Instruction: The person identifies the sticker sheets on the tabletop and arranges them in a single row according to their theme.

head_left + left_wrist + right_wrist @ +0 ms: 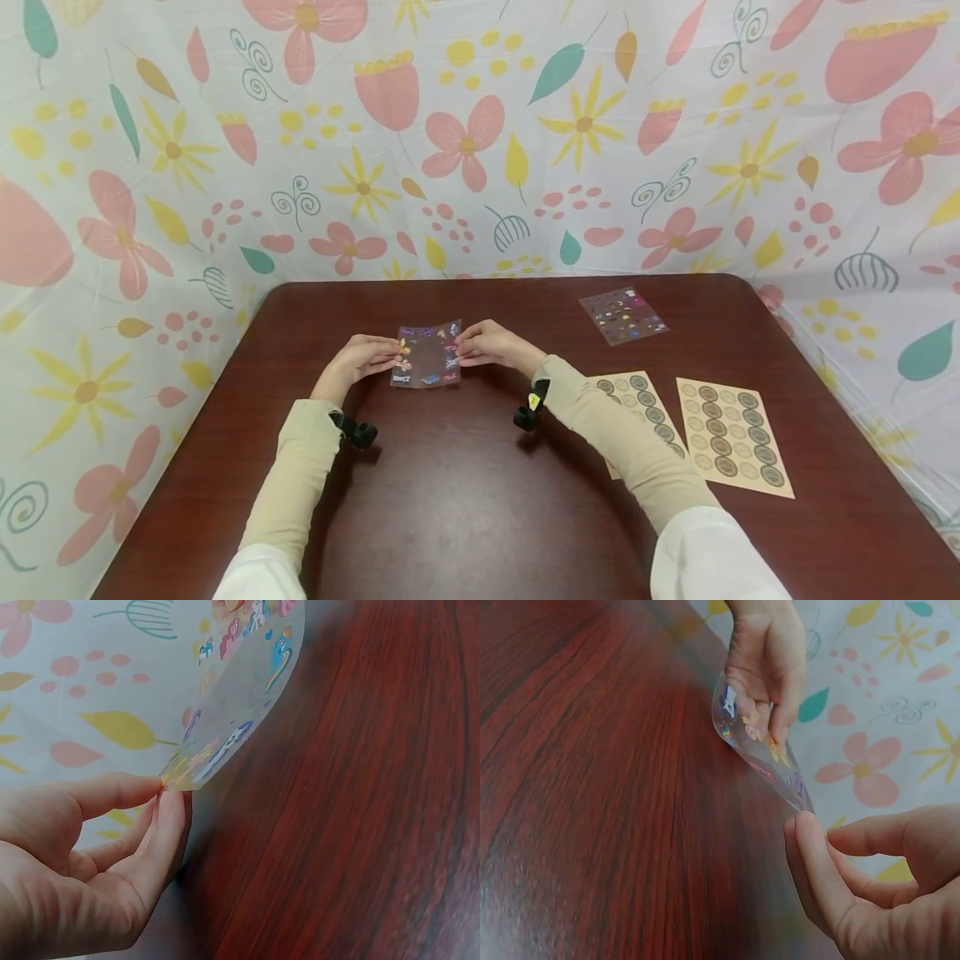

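Note:
A clear sticker sheet (427, 354) with small colourful pony figures along its edges is stretched between both hands, over the far left part of the table. My left hand (363, 358) pinches its left edge between thumb and fingers; the left wrist view shows the sheet (240, 712) bowing away from that grip. On the opposite edge, my right hand (491, 343) pinches with thumb and fingers. In the right wrist view the sheet (754, 742) is seen nearly edge-on and curved, with the left hand (769, 667) at its far end.
Another clear sheet with small stickers (624, 317) lies at the back right of the brown table (465, 500). Two cream sheets of round stickers lie on the right, one (735, 433) in full view, the other (637, 400) partly under the right forearm. A floral cloth (465, 208) hangs behind.

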### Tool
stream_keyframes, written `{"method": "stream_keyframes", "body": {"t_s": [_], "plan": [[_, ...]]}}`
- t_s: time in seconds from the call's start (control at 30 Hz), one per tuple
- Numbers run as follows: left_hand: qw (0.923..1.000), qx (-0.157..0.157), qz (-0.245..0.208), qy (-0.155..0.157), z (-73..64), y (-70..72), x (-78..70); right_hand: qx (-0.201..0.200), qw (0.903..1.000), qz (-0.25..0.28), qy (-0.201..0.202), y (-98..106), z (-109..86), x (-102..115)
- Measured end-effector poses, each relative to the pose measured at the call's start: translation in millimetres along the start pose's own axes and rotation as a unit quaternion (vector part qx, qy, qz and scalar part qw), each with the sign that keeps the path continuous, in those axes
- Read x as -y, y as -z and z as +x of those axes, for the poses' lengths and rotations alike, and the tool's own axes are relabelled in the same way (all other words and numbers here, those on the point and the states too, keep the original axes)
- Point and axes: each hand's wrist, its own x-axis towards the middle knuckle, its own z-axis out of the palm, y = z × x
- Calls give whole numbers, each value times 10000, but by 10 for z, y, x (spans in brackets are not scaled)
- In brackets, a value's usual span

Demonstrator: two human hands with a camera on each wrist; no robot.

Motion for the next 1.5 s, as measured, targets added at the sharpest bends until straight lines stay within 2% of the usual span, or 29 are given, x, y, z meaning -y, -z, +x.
{"method": "stream_keyframes", "body": {"t_s": [0.7, 0.83, 1.23, 1.5], "plan": [[9995, -179, 250, 34, -120, 274, -3, 308, 9994, -70, -142, -253, 70, 40], [9987, -232, 444, 35, -152, 320, 1, 397, 9990, -92, -176, -299, 75, 47], [9978, -197, 640, 27, -277, 441, 8, 578, 9977, -191, -290, -367, 130, -6], [9978, -160, 648, -6, -291, 513, 43, 732, 9964, -251, -337, -414, 116, 4]]}}
